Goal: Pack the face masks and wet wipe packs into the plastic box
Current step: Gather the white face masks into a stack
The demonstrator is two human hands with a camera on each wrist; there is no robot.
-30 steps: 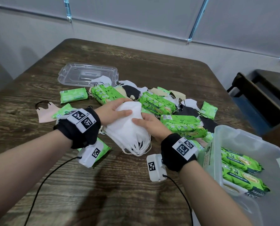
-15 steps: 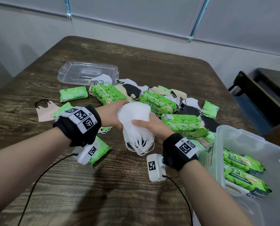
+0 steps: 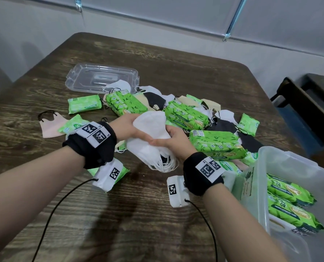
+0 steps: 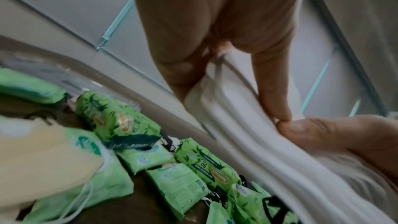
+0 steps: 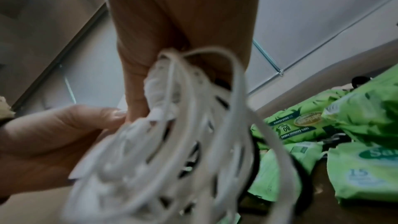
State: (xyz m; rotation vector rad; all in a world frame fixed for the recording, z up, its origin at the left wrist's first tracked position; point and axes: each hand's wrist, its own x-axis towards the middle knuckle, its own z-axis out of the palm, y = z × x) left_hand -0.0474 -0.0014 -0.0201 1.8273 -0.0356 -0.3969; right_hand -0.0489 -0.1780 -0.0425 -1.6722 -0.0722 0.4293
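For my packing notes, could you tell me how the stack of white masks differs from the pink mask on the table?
The stack of white masks is held by both hands, left hand and right hand; the pink mask lies untouched on the table. The stack has white ear loops, the pink mask black ones. Neither is in the box.

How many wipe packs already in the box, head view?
2 visible. Both big green wipe packs lie side by side in the plastic box at lower right: one farther back, one nearer the camera. More may sit hidden below or out of frame.
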